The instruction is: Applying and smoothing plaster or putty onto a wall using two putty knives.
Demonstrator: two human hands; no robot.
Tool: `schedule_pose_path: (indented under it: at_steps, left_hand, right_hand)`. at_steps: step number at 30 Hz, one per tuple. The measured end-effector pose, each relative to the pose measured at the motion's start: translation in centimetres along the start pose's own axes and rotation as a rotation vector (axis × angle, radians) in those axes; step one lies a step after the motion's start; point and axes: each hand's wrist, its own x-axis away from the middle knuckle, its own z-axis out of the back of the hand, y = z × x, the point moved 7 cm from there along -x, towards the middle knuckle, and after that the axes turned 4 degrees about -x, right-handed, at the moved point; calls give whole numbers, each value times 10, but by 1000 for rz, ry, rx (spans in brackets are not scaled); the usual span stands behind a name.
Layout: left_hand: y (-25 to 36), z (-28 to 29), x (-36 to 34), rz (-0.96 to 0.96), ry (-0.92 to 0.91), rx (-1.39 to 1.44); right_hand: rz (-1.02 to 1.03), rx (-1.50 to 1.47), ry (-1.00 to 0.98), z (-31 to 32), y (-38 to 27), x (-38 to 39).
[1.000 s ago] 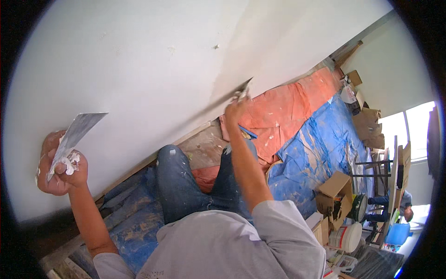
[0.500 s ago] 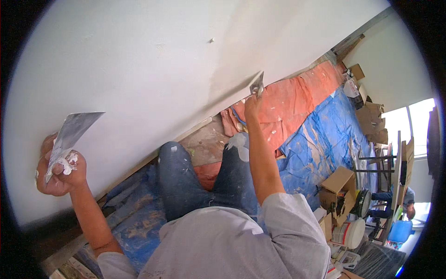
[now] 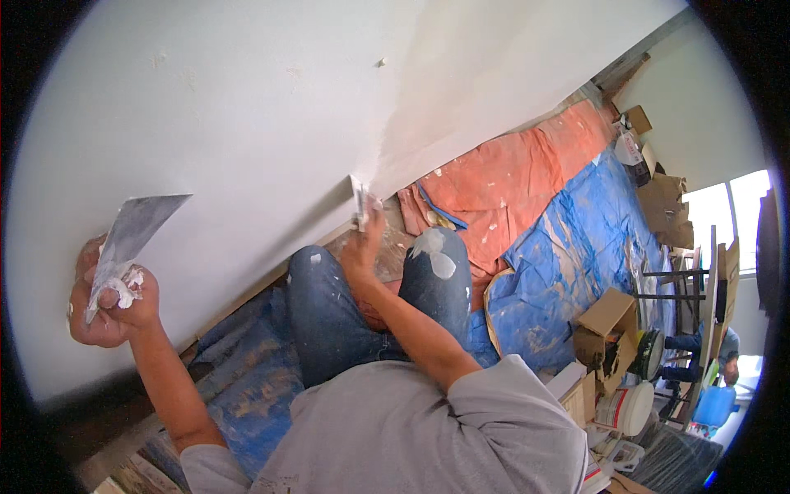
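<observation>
At the left, my left hand (image 3: 115, 300) is closed around a wide metal putty knife (image 3: 141, 235), its blade pointing up and to the right. White filler paste (image 3: 127, 288) clings to the fingers and the blade's lower part. My right hand (image 3: 362, 247) grips a second, upright metal blade, a filling knife (image 3: 357, 196), whose edge meets the lower part of the white wall (image 3: 271, 123). The handle is mostly hidden in the blurred fingers. A smoothed, greyer band of wall stretches right of this blade.
Orange sheeting (image 3: 510, 181) and blue tarpaulin (image 3: 559, 247) cover the floor along the wall. Cardboard boxes (image 3: 605, 329), a white bucket (image 3: 634, 409) and a trestle (image 3: 675, 284) stand at the right. Beyond them is another person (image 3: 727, 354). My bent knees (image 3: 436, 263) are close to the wall.
My right hand has swept the filling knife leftward and slightly down along the wall's base, from beside the orange sheeting to in front of my knees. My left hand has barely moved.
</observation>
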Motion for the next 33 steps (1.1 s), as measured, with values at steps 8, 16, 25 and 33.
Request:
schedule_pose_path:
  at_steps: [8,16,25,33]
  left_hand:
    - [42,-5,-11,-172,71,-310]
    - [66,-22,-25,-187,134,-95]
    - [12,4,-6,-8,94,47]
    - [66,-8,-22,-335,160,-317]
  right_hand:
    - [-505,-284,71,32,211,-122]
    - [-477,-234,65,0,140,-104]
    - [-503,-424,-74,6,46,11]
    - [-432,-371,154,61,163,-168]
